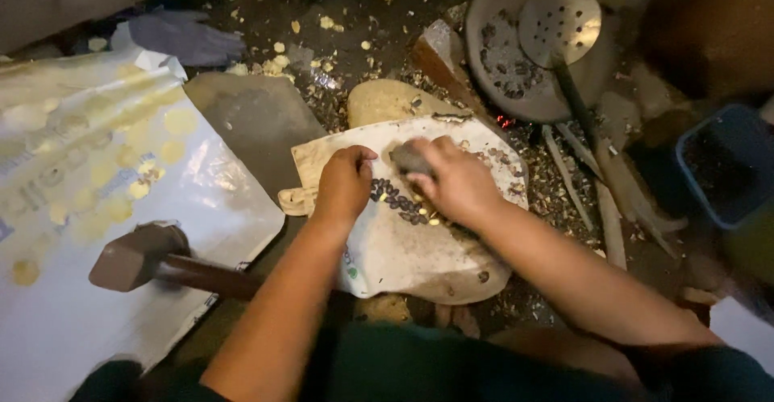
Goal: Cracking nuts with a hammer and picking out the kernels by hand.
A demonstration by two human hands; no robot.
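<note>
Crushing stage, as judged: a grey stone is gripped in the right hand and held over a row of dark seeds lying near the middle of a white cloth spread on the floor; the left hand is closed in a loose fist, pressed on the cloth just beside the seeds (what it holds, if anything, cannot be told). A short, controlled downward blow seems called for, clear of the left knuckles. Open room is limited: a hammer lies off the cloth's left edge, a perforated ladle and sticks crowd its right edge
</note>
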